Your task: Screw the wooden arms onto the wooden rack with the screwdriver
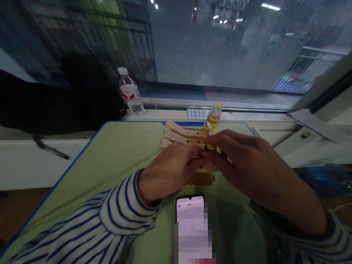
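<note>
Wooden pieces with angled arms and dark round holes (pixel 183 138) lie on the green table, partly hidden behind my hands. Between the fingertips of my right hand (pixel 242 156) is a small yellow-and-black piece (pixel 211 147), which looks like a screwdriver handle; its far end cannot be seen. My left hand (pixel 172 168) is closed over the wooden pieces, its thumb and forefinger pinched right beside the yellow-and-black piece. Whatever those left fingertips grip is hidden. Below my hands, the brown lower edge of the wooden assembly (pixel 202 179) shows.
A phone with a lit screen (pixel 190 209) lies close in front of me. Behind the wood stands a small clear bottle with a yellow label (pixel 213 116). A water bottle (pixel 131 96) stands on the sill by a dark bag (pixel 55 102). A window rises beyond the green table (pixel 110 146).
</note>
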`<state>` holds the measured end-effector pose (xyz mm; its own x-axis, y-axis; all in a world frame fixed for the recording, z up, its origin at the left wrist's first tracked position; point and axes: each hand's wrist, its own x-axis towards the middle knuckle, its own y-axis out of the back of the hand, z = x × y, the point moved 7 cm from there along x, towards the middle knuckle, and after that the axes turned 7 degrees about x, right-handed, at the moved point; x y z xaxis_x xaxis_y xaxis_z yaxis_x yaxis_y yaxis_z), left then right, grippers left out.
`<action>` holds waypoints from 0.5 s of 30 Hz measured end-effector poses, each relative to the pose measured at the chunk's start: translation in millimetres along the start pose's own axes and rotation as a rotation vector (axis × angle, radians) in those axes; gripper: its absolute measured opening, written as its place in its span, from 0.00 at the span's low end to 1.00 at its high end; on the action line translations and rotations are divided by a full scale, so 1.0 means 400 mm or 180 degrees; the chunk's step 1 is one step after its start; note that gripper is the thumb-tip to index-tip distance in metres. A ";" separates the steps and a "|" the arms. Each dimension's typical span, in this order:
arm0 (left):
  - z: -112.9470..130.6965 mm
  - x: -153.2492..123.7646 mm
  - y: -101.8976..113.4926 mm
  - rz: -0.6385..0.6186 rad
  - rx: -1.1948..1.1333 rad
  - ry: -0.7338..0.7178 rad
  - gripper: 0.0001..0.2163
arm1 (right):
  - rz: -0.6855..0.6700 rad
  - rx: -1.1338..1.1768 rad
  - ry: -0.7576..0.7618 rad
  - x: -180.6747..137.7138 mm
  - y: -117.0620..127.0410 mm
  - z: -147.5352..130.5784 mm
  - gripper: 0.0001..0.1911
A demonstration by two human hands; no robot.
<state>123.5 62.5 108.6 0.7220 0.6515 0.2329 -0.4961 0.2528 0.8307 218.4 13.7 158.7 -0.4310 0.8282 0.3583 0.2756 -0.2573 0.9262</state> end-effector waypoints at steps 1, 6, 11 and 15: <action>0.002 0.001 0.000 -0.0019 -0.0027 -0.0028 0.08 | 0.0007 -0.0021 -0.0025 0.001 0.000 0.000 0.12; 0.015 0.006 0.004 -0.0144 -0.0210 -0.0206 0.10 | 0.0053 -0.0091 -0.0155 0.004 -0.003 0.003 0.10; 0.004 0.005 -0.001 -0.0035 -0.0017 -0.0039 0.07 | 0.0109 0.0026 -0.0112 0.004 -0.005 0.003 0.11; -0.018 0.002 -0.004 0.0240 0.0116 0.0179 0.06 | 0.0108 0.0231 -0.0117 0.009 -0.010 0.004 0.12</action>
<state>121.6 67.7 103.7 0.6546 0.7071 0.2675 -0.5293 0.1761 0.8299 216.9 18.6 156.0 -0.3890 0.8376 0.3835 0.3516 -0.2498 0.9022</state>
